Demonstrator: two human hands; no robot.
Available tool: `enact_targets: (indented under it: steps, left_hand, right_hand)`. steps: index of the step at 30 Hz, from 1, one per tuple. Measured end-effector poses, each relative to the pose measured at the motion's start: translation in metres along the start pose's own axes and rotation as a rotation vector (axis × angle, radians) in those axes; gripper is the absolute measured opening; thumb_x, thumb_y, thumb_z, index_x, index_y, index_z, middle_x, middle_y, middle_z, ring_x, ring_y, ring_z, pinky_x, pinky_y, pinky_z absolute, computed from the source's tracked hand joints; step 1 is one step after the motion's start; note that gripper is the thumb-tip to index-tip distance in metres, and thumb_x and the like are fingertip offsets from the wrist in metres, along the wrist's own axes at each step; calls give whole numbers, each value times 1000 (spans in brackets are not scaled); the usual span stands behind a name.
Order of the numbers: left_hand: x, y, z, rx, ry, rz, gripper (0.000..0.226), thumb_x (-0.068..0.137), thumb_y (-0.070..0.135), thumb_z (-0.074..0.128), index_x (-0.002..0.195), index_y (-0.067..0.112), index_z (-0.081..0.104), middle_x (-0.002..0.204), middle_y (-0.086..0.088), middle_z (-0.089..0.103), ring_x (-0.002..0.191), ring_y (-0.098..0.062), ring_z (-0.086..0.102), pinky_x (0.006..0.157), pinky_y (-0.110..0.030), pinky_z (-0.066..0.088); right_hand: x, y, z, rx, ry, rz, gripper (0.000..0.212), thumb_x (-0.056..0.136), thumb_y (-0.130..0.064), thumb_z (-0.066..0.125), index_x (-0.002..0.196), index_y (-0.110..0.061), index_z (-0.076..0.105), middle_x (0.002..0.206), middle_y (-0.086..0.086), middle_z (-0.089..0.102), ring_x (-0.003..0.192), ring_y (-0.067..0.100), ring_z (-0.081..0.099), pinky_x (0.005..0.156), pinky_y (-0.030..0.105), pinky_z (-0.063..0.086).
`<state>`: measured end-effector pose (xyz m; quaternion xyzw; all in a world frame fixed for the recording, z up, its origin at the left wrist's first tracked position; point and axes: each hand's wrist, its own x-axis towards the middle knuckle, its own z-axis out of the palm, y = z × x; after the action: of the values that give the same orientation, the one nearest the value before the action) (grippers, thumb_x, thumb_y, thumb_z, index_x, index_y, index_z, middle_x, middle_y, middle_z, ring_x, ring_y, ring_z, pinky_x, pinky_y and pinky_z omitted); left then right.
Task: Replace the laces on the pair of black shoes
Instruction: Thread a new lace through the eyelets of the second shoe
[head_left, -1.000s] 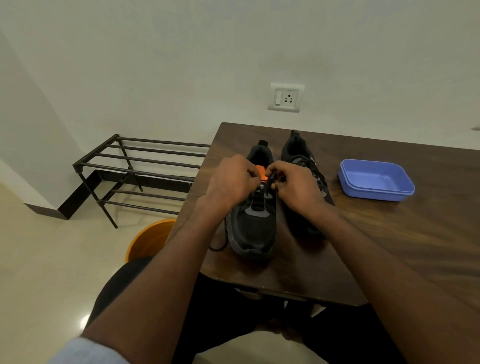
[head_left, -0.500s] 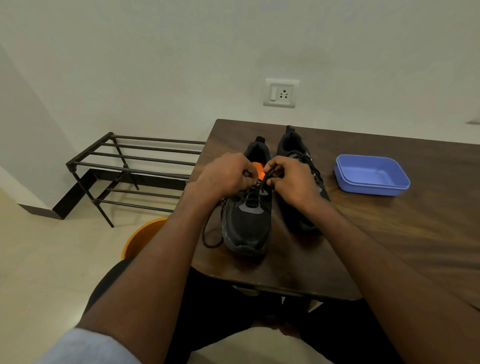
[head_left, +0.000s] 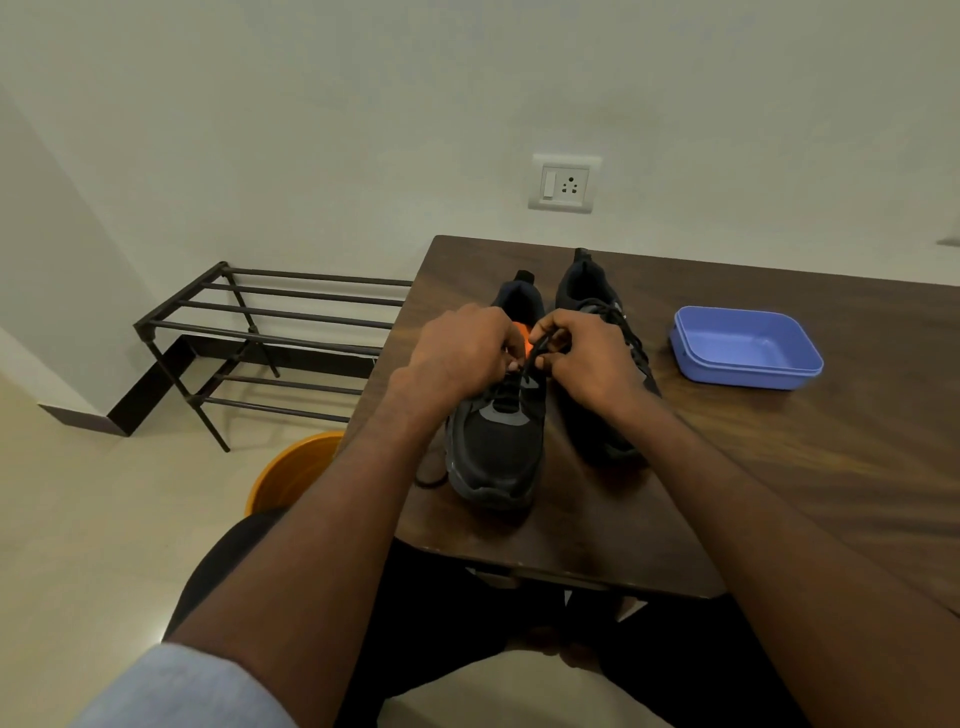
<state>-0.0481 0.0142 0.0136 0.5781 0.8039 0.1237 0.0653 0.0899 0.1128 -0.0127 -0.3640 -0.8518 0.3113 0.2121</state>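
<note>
Two black shoes stand side by side on the dark wooden table (head_left: 779, 467), toes toward me. The left shoe (head_left: 496, 447) has an orange lining at its opening and a black lace (head_left: 529, 358) running up from its eyelets. My left hand (head_left: 462, 353) is curled over the shoe's upper left side, fingertips pinching at the lace by the eyelets. My right hand (head_left: 587, 358) pinches the lace just above the tongue. A loose loop of lace (head_left: 428, 475) lies on the table left of the toe. The right shoe (head_left: 597, 415) is partly hidden behind my right hand.
A blue plastic box (head_left: 748, 348) sits open on the table to the right of the shoes. A dark metal shoe rack (head_left: 270, 332) stands against the wall on the left. An orange bucket (head_left: 291, 467) is on the floor beside the table's left edge.
Both hands stay at the left shoe's top eyelets, fingers shifting slightly on the lace. The camera has tilted a little, so the scene sits slightly higher in view.
</note>
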Motion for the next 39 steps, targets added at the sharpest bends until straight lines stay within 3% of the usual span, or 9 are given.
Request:
enact_targets:
  steps: [5, 13, 19, 23, 29, 32, 35, 37, 39]
  left_hand:
    - [-2, 11, 9, 107, 99, -65, 9, 94, 27, 69, 103, 26, 72, 94, 0, 64, 79, -18, 58, 70, -36, 47]
    - [0, 3, 12, -126, 30, -111, 8, 93, 30, 72, 96, 34, 79, 96, 7, 72, 87, -15, 66, 79, -41, 59]
    - [-2, 10, 19, -118, 170, -160, 10, 98, 29, 67, 89, 28, 72, 89, 5, 66, 80, -13, 62, 69, -34, 54]
    - [-1, 12, 25, -104, 211, -155, 11, 95, 22, 68, 85, 20, 68, 101, -2, 58, 95, -19, 57, 83, -40, 56]
    - [1, 9, 22, -300, 69, -171, 22, 94, 11, 65, 75, 20, 69, 113, -6, 60, 105, -20, 57, 95, -46, 53]
    - [-1, 4, 15, -214, 45, -153, 22, 94, 12, 64, 87, 30, 73, 114, 2, 50, 115, -18, 48, 107, -48, 39]
    - [-2, -1, 9, -60, 48, -122, 31, 96, 14, 63, 113, 38, 71, 112, 3, 38, 119, -21, 40, 111, -52, 27]
    - [-1, -7, 7, -107, 57, -109, 33, 96, 13, 63, 114, 39, 71, 113, 3, 43, 117, -20, 47, 111, -50, 34]
    - [0, -11, 4, -171, 38, -90, 32, 96, 8, 64, 111, 34, 73, 119, 1, 49, 113, -19, 53, 99, -39, 46]
  right_hand:
    - [0, -2, 1, -24, -2, -3, 30, 89, -7, 76, 99, -34, 66, 97, -6, 70, 91, 9, 66, 88, 36, 57]
    - [-1, -5, 0, -32, 7, 18, 31, 87, -9, 78, 96, -35, 66, 91, -8, 70, 89, 9, 67, 88, 38, 58]
    - [-6, -8, 2, 6, 37, 49, 27, 90, -7, 75, 105, -29, 70, 97, -5, 69, 94, 12, 66, 88, 35, 57]
    - [-7, -10, 5, 30, 63, 84, 30, 89, -4, 71, 97, -33, 67, 86, -3, 71, 85, 14, 68, 85, 42, 58]
    - [-9, -12, 2, 53, 75, 133, 34, 90, -1, 67, 94, -35, 67, 79, -2, 71, 77, 13, 68, 76, 35, 58]
    - [-7, -13, 2, 136, 53, 205, 33, 90, -4, 69, 100, -35, 66, 92, 2, 74, 85, 15, 71, 79, 36, 59]
    - [-11, -17, 0, 157, -2, 260, 11, 87, -19, 81, 93, -24, 72, 92, -1, 74, 89, 12, 70, 83, 35, 59]
    - [-16, -20, 0, 112, -46, 238, 9, 87, -23, 81, 81, -22, 76, 87, -3, 74, 88, 10, 69, 85, 35, 59]
    - [-18, -22, 2, 78, -42, 225, 11, 90, -23, 78, 79, -24, 75, 86, -5, 73, 88, 8, 69, 86, 36, 59]
